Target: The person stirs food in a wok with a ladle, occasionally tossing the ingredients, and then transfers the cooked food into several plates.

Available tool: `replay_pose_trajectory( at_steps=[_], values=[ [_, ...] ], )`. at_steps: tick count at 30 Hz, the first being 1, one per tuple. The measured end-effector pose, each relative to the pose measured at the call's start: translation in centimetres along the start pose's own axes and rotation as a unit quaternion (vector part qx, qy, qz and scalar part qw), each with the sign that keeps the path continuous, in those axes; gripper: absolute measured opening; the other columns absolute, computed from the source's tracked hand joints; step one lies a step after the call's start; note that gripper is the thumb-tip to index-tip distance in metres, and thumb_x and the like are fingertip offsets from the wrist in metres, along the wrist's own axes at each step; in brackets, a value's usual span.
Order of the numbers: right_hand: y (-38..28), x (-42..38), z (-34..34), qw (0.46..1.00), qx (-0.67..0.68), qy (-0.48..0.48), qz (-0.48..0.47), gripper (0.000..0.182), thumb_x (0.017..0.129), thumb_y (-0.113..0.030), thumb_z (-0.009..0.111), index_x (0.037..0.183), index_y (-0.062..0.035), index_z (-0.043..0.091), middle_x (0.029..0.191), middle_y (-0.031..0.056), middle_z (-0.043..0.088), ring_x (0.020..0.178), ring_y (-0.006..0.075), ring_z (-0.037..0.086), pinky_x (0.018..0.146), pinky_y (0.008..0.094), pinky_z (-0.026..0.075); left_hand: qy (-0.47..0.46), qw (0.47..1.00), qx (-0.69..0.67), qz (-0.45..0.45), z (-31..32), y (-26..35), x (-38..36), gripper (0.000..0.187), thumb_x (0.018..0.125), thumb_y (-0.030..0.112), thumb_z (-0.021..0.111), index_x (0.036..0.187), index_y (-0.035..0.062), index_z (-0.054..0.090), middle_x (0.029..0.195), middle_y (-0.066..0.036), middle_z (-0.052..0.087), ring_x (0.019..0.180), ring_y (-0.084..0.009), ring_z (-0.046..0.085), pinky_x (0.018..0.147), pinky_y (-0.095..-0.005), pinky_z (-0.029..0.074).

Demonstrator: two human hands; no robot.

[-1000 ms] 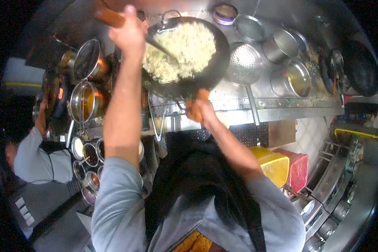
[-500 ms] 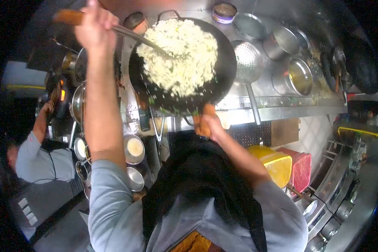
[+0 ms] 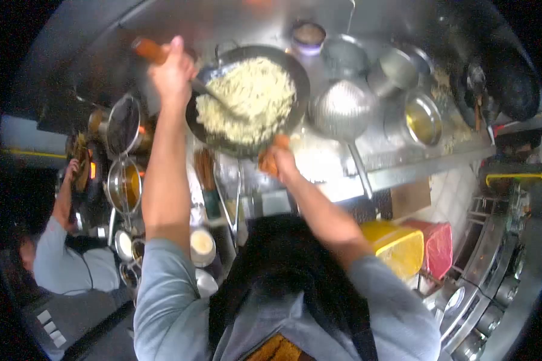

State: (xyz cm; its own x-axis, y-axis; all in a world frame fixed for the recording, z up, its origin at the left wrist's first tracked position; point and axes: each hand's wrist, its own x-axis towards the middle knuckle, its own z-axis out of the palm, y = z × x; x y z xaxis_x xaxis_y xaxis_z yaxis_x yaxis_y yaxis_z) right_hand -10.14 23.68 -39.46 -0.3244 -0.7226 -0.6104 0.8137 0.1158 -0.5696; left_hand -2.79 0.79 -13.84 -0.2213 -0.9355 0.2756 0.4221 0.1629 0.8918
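A black wok point(image 3: 299, 90) holds a heap of pale, rice-like food point(image 3: 256, 90) with small green flecks. My left hand point(image 3: 173, 71) is closed around a metal stirring utensil point(image 3: 208, 92), its wooden handle end sticking out past the fist. The utensil's head is down in the food and mostly hidden. At the wok's near side, my right hand point(image 3: 283, 162) grips the wok handle through an orange-brown cloth point(image 3: 270, 163), which covers most of that handle.
Right of the wok, a perforated strainer point(image 3: 341, 114) lies with its handle toward me. Metal pots point(image 3: 424, 120) stand further right. Tongs point(image 3: 235, 207) and bowls point(image 3: 203, 245) are at the left. Yellow point(image 3: 400, 249) and red point(image 3: 438, 246) bins stand below the counter. A co-worker point(image 3: 72, 259) works at far left.
The wok appears smaller, slightly lower and further left, with loose grains no longer scattered at its near rim. My left hand has come down and right with the utensil; the view has shifted.
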Motion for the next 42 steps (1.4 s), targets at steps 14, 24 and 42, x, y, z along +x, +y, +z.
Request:
replay_pose_trajectory(
  at_steps=[14, 24, 42],
  values=[
    [2.1, 3.1, -1.2, 0.997, -0.035, 0.046, -0.06, 0.026, 0.086, -0.004, 0.052, 0.111, -0.0002, 0.053, 0.088, 0.0172, 0.065, 0.071, 0.0313, 0.067, 0.056, 0.0446, 0.057, -0.03, 0.996, 0.01, 0.086, 1.2, -2.1, 2.9, 0.035, 0.095, 0.023, 0.066, 0.07, 0.0084, 0.047, 0.048, 0.0, 0.039, 0.039, -0.0111, 0.039, 0.04, -0.0285, 0.035],
    [0.4, 0.2, 1.6, 0.991, -0.041, 0.092, -0.088, 0.024, 0.084, -0.006, 0.055, 0.107, 0.001, 0.053, 0.084, 0.0146, 0.062, 0.068, 0.0295, 0.065, 0.055, 0.0437, 0.056, 0.019, 0.993, 0.074, 0.092, 2.1, -4.2, 4.5, 0.026, 0.096, 0.018, 0.063, 0.077, 0.0089, 0.047, 0.051, 0.0, 0.04, 0.039, -0.0151, 0.04, 0.04, -0.0318, 0.036],
    [0.1, -0.3, 2.4, 0.983, -0.085, 0.135, -0.089, 0.024, 0.086, -0.007, 0.058, 0.109, -0.0023, 0.057, 0.088, 0.0122, 0.065, 0.073, 0.0264, 0.066, 0.062, 0.0378, 0.054, 0.105, 0.987, 0.002, 0.122, 5.3, -1.1, 6.6, 0.037, 0.096, 0.022, 0.064, 0.066, 0.0155, 0.043, 0.049, 0.006, 0.037, 0.035, -0.0096, 0.034, 0.035, -0.0288, 0.027]
  ],
)
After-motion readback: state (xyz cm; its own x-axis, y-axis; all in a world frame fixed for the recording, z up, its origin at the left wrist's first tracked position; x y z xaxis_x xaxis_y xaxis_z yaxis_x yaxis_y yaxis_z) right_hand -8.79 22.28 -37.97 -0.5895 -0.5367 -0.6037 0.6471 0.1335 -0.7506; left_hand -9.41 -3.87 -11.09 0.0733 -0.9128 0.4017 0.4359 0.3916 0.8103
